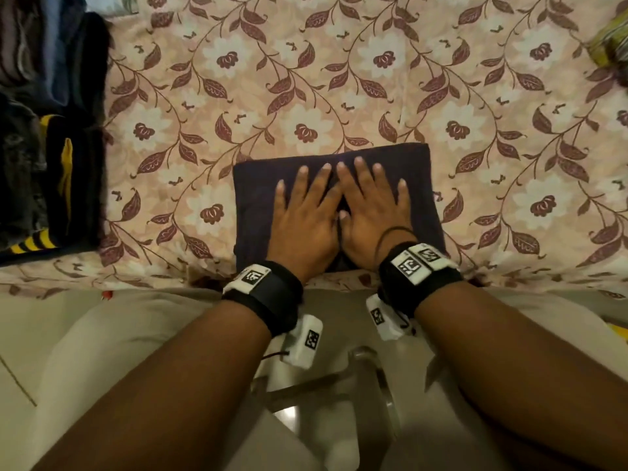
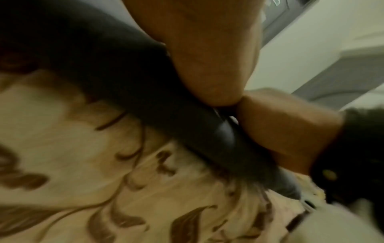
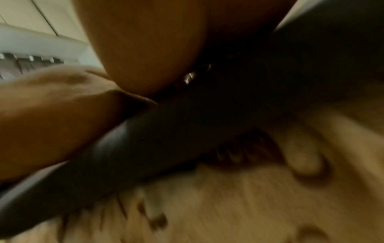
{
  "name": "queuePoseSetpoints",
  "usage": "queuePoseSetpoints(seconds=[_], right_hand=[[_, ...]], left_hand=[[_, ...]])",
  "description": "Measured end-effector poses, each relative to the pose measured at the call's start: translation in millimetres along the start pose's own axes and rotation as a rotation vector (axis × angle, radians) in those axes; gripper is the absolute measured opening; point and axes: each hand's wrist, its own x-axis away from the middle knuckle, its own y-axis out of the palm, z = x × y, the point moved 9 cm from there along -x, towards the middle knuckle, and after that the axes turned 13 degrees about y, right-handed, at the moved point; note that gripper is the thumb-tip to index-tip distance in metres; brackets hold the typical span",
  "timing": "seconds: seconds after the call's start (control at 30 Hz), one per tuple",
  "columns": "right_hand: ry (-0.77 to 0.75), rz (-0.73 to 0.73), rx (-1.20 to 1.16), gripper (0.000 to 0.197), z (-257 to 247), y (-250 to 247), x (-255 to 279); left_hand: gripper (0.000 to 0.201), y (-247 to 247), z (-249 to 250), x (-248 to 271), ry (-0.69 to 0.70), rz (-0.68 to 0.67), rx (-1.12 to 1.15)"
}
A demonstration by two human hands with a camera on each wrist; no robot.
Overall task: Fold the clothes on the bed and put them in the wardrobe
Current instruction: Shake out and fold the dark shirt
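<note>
— Flat on the bed, near its front edge: a dark purple-black garment folded into a thick rectangle, lying on the pink bedsheet printed with maroon leaves and cream flowers.

— And pressed down on top of it?

— Left hand, palm down, fingers straight and spread across the cloth. Right hand just beside it, likewise flat with fingers straight and fanned. Nothing gripped or pinched by either; thumbs and forefingers touching or overlapping at the middle of the fold.

— Confirmed from the wrists?

— Blurred, but yes: in the left wrist view, the heel of the left hand resting on the rolled dark edge of the garment, the right hand butted against it. Same from the right wrist view: right hand on the dark fold, left hand alongside, floral sheet beneath.

— Elsewhere on the bed?

— At the far left, a heap of dark clothes with yellow stripes, well apart from the folded piece. At the far right edge, a patch of green-yellow fabric, too blurred to identify. Black wrist straps with white marker blocks on both forearms.
</note>
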Motion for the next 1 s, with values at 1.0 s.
queuePoseSetpoints(seconds=[1.0], right_hand=[[0.551,-0.241,-0.207,0.106,143.6,0.2,77.2]], left_hand=[[0.096,-9.4,-46.5,125.3,-0.845,0.04,0.355]])
